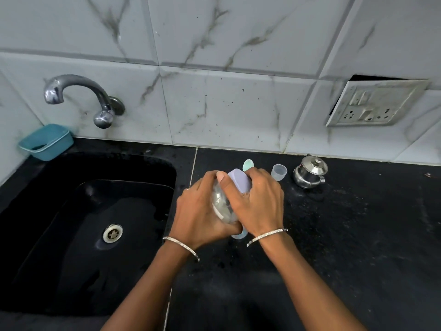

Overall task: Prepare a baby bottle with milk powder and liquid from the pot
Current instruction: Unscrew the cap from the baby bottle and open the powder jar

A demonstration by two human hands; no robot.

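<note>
Bottle: clear baby bottle [223,207] with a lilac cap [239,181], tilted, held over the black counter [346,235] just right of the sink [71,211].
Left hand [198,211]: fingers curled round the bottle's body.
Right hand [260,204]: clasps the cap end.
Behind: small clear cup [279,172], lidded steel pot [310,174].
</note>
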